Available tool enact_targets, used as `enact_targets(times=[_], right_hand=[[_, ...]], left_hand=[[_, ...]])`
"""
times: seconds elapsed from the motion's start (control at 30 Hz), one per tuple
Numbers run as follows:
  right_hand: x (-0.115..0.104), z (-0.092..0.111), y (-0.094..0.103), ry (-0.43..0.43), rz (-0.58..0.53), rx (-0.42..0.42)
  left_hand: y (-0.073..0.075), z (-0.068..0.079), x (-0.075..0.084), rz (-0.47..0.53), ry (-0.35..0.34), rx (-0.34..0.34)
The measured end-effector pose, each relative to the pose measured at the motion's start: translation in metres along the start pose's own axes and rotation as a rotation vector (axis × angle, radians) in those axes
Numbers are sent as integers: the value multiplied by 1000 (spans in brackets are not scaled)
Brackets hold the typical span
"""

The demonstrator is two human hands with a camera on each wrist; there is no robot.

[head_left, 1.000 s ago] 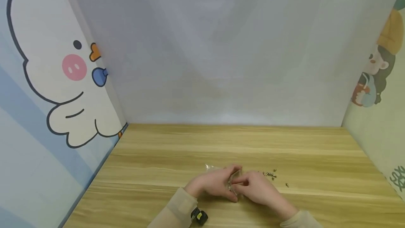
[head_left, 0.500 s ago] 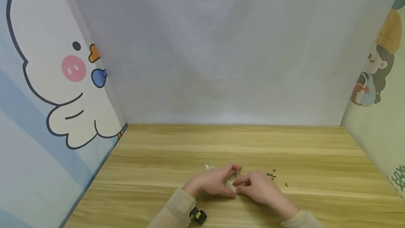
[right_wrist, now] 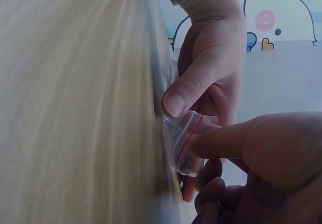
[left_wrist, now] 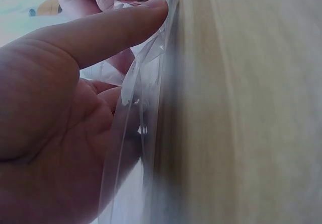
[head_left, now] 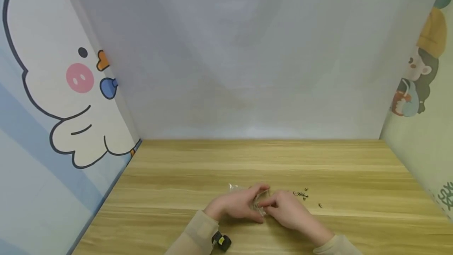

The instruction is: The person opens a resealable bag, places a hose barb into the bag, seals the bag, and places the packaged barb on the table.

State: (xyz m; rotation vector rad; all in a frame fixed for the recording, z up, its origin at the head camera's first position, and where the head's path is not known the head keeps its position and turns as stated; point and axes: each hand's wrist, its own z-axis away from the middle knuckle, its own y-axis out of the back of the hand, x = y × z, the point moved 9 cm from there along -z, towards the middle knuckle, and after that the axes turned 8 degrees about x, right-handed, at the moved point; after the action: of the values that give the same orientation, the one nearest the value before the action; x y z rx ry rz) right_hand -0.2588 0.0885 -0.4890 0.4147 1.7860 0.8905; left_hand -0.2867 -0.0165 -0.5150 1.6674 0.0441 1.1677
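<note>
A small clear zip bag with a red line near its mouth lies between the two hands, low over the table. My left hand curves around it, thumb on the near side and fingers on the far side. In the left wrist view, crinkled clear plastic hangs below the left thumb. My right hand has its fingertips at the bag's mouth, one finger reaching in past the edge and the others curled beneath, pinching the plastic. The bag's inside is mostly hidden by fingers.
Several tiny dark metal pieces are scattered right of the right hand, with one piece apart. More clear plastic shows behind the left hand. A black device is by the left wrist. The wooden table ends at a pale back wall.
Both hands stay at nearly the same place. The bag's mouth opened wider half a second ago and looks narrower now, as the right fingers shift slightly at it.
</note>
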Motion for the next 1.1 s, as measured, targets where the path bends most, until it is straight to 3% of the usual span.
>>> enact_targets(times=[0.73, 0.93, 1.1], right_hand=[[14, 0, 7, -48, -37, -31], [27, 5, 28, -93, -153, -53], [46, 10, 55, -44, -242, -64]], left_hand=[[5, 1, -2, -18, 6, 17], [4, 2, -4, -21, 34, 21], [3, 1, -6, -11, 26, 26]])
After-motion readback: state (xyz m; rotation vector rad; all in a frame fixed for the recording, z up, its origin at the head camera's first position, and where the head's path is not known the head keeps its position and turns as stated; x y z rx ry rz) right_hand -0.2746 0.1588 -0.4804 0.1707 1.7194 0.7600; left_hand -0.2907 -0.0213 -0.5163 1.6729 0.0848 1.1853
